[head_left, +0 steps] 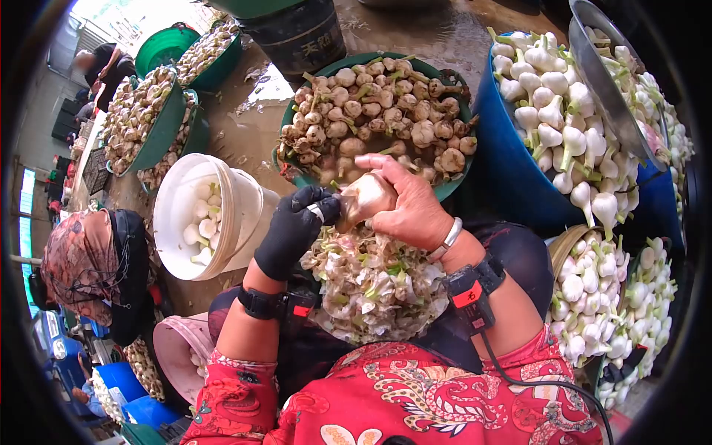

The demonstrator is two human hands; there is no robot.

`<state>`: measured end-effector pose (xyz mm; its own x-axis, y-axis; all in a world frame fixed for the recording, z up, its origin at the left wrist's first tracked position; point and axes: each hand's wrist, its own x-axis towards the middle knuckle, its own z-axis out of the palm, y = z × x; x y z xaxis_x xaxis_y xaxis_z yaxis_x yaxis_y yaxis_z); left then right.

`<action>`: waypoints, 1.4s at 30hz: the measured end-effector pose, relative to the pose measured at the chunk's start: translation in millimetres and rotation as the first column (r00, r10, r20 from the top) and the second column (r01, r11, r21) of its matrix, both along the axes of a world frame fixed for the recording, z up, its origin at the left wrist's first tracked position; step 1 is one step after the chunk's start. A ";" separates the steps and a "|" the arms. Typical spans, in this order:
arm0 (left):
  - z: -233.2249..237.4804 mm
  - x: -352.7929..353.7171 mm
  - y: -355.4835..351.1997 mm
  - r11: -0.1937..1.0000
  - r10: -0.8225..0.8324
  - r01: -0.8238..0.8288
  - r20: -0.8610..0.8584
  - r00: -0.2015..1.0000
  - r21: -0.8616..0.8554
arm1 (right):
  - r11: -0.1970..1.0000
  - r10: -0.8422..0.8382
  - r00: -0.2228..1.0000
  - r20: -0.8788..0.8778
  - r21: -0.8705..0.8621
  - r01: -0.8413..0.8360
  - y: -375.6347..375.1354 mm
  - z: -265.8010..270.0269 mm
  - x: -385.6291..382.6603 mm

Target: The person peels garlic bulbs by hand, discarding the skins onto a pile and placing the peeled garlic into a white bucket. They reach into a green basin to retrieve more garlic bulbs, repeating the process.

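Observation:
A garlic bulb (pixel 369 196) with brownish outer skin is held up in front of me, over a heap of peelings. My right hand (pixel 412 199), bare and with a bracelet at the wrist, wraps its fingers and thumb round the bulb. From the other side my left hand (pixel 298 226), in a black glove with a pale band on one finger, pinches loose skin at the bulb's end. Between my legs lies the pile of garlic peelings (pixel 374 285), directly below both hands. Beyond them stands a green tub of dirty, unpeeled garlic (pixel 386 111) in murky water.
A white bucket (pixel 176 245) with a few cleaned bulbs stands at left, a pinkish bucket (pixel 174 348) below it. Blue tubs (pixel 512 167) and baskets of white garlic fill the right. Behind are a black bucket (pixel 300 37) and green tubs (pixel 159 137). Another person (pixel 96 274) sits at left.

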<state>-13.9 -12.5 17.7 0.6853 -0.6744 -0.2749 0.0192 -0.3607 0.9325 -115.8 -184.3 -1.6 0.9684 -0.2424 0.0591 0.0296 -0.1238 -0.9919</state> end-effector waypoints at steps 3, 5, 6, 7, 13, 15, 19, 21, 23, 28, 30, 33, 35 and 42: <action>-2.8 2.4 0.2 0.998 -0.031 0.030 -0.020 0.999 -0.056 | 0.999 0.024 0.998 0.059 0.025 -0.026 -2.2 5.9 1.3; 10.5 -2.8 -10.7 0.986 0.051 -0.068 -0.113 0.992 -0.150 | 0.993 0.052 0.995 0.089 0.105 -0.061 -2.2 5.8 3.0; 12.2 -7.7 -14.2 0.975 0.072 -0.100 -0.142 0.987 -0.201 | 0.993 0.054 0.995 0.086 0.104 -0.063 -2.5 1.6 4.5; 12.9 -7.5 -12.6 0.975 0.073 -0.102 -0.145 0.987 -0.199 | 0.999 0.045 0.990 0.131 -0.001 -0.045 -2.2 -3.5 6.3; 5.2 8.6 -1.9 0.987 0.076 -0.123 -0.373 0.925 -0.103 | 0.971 0.156 0.978 0.140 0.161 -0.178 -6.8 4.3 0.6; -17.0 11.1 7.4 0.982 0.001 0.029 0.158 0.987 -0.188 | 0.768 0.102 0.976 0.194 0.608 -0.201 -9.7 11.3 -1.3; -42.8 -8.9 16.6 0.912 -0.300 0.178 0.305 0.904 0.369 | 0.546 -0.072 0.981 0.179 0.830 -0.112 -13.9 15.3 0.0; -36.4 -14.6 13.0 0.948 -0.226 0.154 0.244 0.943 0.279 | 0.518 -0.066 0.996 0.052 0.856 -0.010 -12.7 4.4 3.1; -21.6 -5.3 5.5 0.989 -0.010 -0.017 -0.179 0.984 -0.147 | 0.562 -0.097 0.995 0.000 0.825 0.055 -5.9 -0.7 5.2; 12.7 -1.4 -16.6 0.914 0.030 -0.138 -0.275 0.961 -0.380 | 0.825 -0.154 0.987 0.049 0.556 0.101 11.6 1.0 11.6; 7.3 3.3 -18.3 0.907 0.041 -0.139 -0.246 0.968 -0.398 | 0.865 -0.155 0.983 0.096 0.495 0.088 15.1 -2.1 13.7; 2.4 2.6 -16.9 0.894 0.040 -0.169 -0.303 0.952 -0.415 | 0.792 -0.106 0.994 0.012 0.605 0.077 10.4 -12.6 13.6; 2.3 1.4 -13.2 0.898 0.019 -0.182 -0.377 0.926 -0.401 | 0.705 -0.081 0.996 -0.048 0.703 0.092 8.3 -6.3 11.2; 3.2 -1.5 -11.0 0.884 0.029 -0.226 -0.433 0.901 -0.409 | 0.635 -0.071 0.995 -0.069 0.766 0.098 8.3 -5.8 11.2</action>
<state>-15.4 -23.5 20.9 0.6673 -0.7043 -0.2422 0.4448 0.1161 0.8881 -104.6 -176.0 -7.4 0.9392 -0.2683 -0.2144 0.0282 0.6823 -0.7305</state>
